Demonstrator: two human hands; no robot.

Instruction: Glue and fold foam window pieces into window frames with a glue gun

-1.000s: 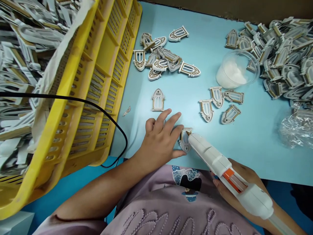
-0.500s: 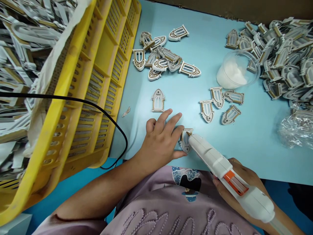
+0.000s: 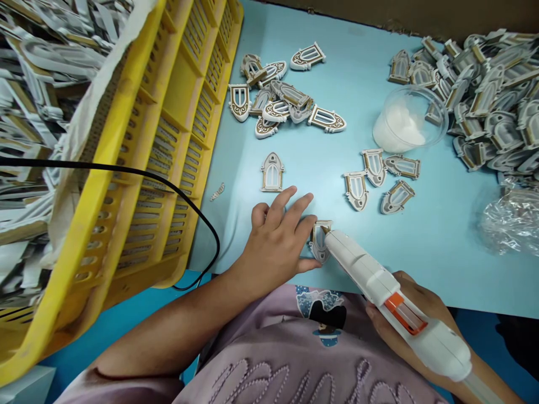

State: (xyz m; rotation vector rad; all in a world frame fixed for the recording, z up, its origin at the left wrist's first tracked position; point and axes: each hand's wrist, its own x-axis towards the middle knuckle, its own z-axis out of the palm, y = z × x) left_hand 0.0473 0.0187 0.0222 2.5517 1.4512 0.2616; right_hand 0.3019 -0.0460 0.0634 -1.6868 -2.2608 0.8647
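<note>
My left hand [image 3: 278, 241] rests on the blue table, its thumb and index finger gripping the sides of a small arched window piece [image 3: 320, 247] that lies with its point toward me. The other fingers are spread. My right hand [image 3: 421, 303] is wrapped round a white glue gun [image 3: 366, 266] with an orange-edged window. Its nozzle touches or hovers just over the flat end of the held piece; which one is unclear. Another arched piece [image 3: 272, 173] lies alone beyond my left hand.
A yellow crate [image 3: 174, 101] full of pieces stands left, a black cable [image 3: 168, 182] crossing it. Piles of pieces lie at the back [image 3: 278, 104] and right [image 3: 501, 106]. A clear cup [image 3: 400, 126] holds white material. Several pieces [image 3: 374, 168] and crumpled plastic [image 3: 511, 219] lie right.
The glue gun and its nozzle have shifted very slightly to the left over the held piece. My left hand has hardly moved.
</note>
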